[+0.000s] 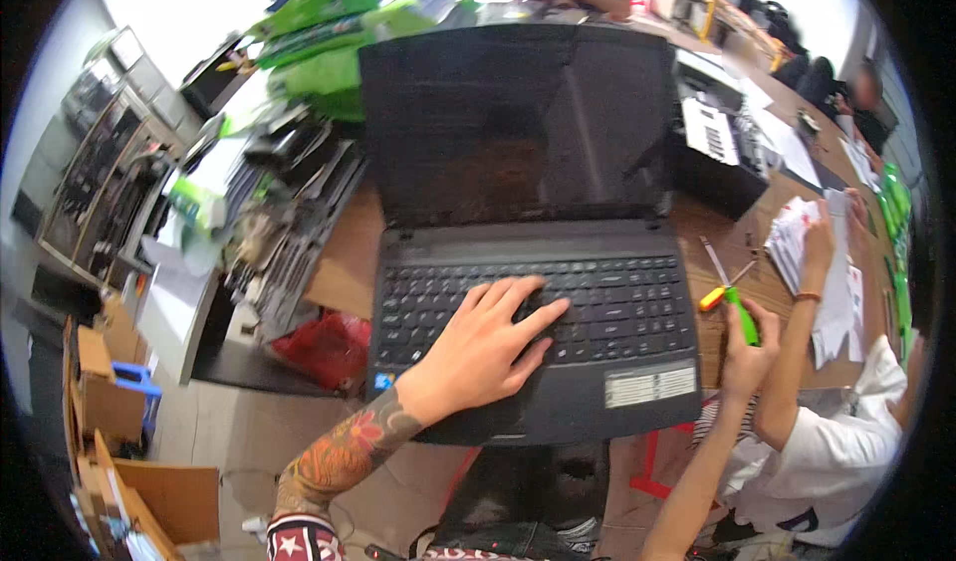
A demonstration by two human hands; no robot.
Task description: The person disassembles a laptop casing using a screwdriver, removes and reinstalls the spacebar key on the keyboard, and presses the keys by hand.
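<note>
An open black laptop (538,402) stands before me on the wooden table, its raised screen (518,128) dark. My left hand (478,347) lies over the middle of the keyboard (637,307), fingers spread and holding nothing. To the right of the laptop, my right hand (749,357) is closed around the green handle of a screwdriver (742,314), whose shaft points away from me. Just left of its handle, a second screwdriver (712,299) with a yellow-orange handle lies on the wood.
Close on the right, a person in a white shirt (841,451) holds papers (792,237). Laptop parts (289,252) are piled at left, below green bags (319,73). A black box (722,178) stands behind the screwdrivers. Cardboard boxes (164,486) sit on the floor at left.
</note>
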